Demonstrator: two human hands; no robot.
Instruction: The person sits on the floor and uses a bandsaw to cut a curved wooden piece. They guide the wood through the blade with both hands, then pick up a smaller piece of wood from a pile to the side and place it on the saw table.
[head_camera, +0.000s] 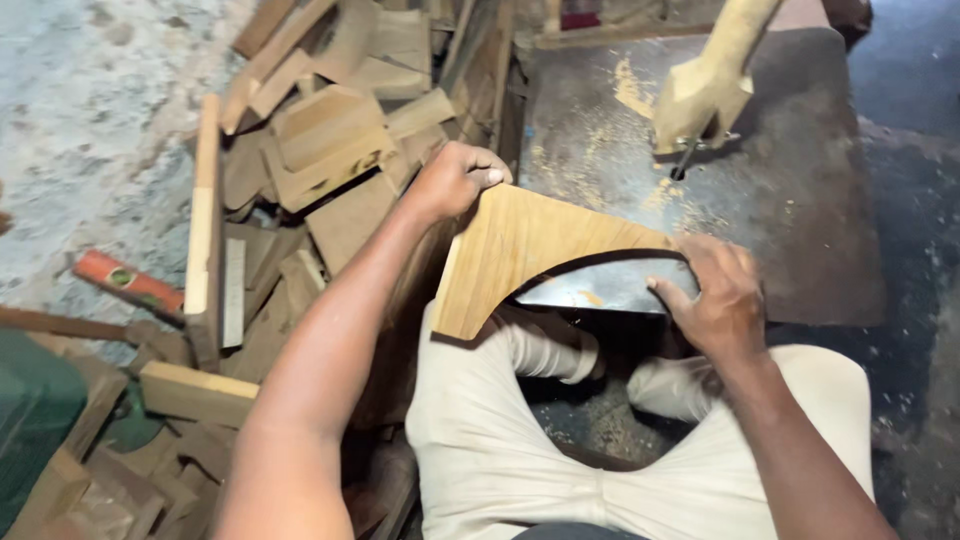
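Curved board: a tan wooden piece (520, 250) with a concave arc cut along its lower edge, lying at the near left corner of the saw table, one leg hanging off the edge above the person's lap.
Left hand: the left hand (455, 180) sits on the board's upper left corner, fingers curled together over the edge.
Right hand: the right hand (715, 295) presses on the board's narrow right tip, fingers bent and close together, thumb stretched left along the cut edge.
Saw table: a dark metal table (800, 200), dusted with pale sawdust, mostly near its back left.
Blade guide: a sawdust-coated guide (705, 95) hangs over the table with a thin blade (683, 160) below it, well apart from the board.
Containers: 0 seen from the head view; nothing is boxed or binned.
Offcut pile: loose wood offcuts (320, 150) heaped on the floor just left of the table, touching and overlapping.
Long strip: 1 pale wooden strip (205, 220) stands on the pile's left side.
Orange tool: an orange object (125, 282) lies beside the pile on the pale concrete floor (90, 120).
Open room: bare dark table right of the blade; the left side is crowded by scraps.
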